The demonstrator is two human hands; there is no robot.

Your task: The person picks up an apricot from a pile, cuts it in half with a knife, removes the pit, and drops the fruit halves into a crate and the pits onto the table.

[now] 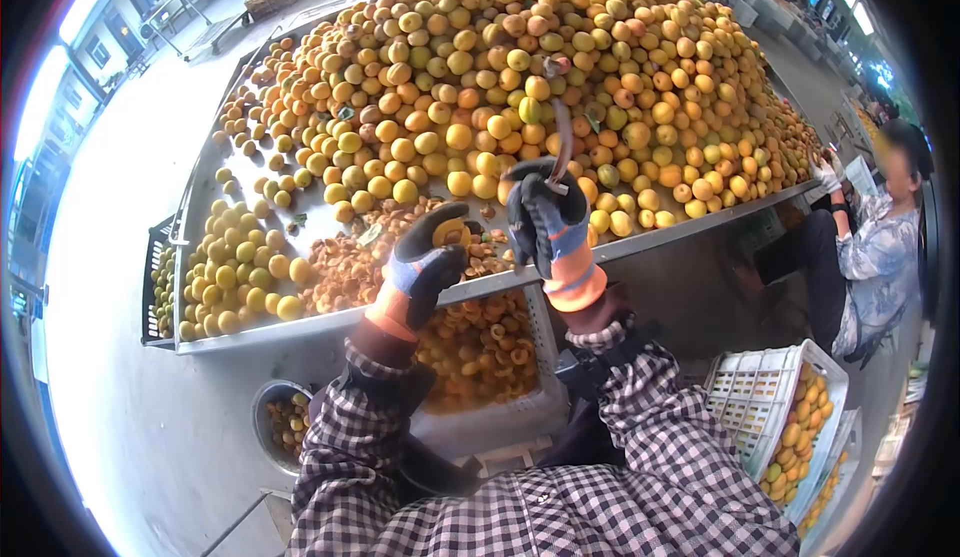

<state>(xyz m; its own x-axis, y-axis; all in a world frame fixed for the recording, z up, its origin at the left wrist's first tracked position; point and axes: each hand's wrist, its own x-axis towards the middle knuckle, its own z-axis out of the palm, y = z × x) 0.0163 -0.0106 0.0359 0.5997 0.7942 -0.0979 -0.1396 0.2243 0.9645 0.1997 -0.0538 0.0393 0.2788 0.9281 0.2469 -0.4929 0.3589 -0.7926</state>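
Both of my hands wear dark gloves with blue and orange cuffs. My left hand (428, 257) is closed around a yellow-orange fruit piece (452, 234), over the table's front edge. To its right, my right hand (547, 219) is wrapped round a curved knife (563, 142), its blade pointing up and away. Behind both hands rises a large heap of yellow-orange fruit (480, 87) on the metal table (660, 241). Cut fruit pieces (345, 267) lie near my left hand. Below my hands stands a white crate (543, 337) holding halved fruit (490, 342).
A metal bucket (262, 427) with fruit scraps stands at lower left. White crates of fruit (765, 397) lean at lower right. A black crate (157, 287) sits by the table's left end. Another person (880, 247) sits at the right, a gloved hand at the heap.
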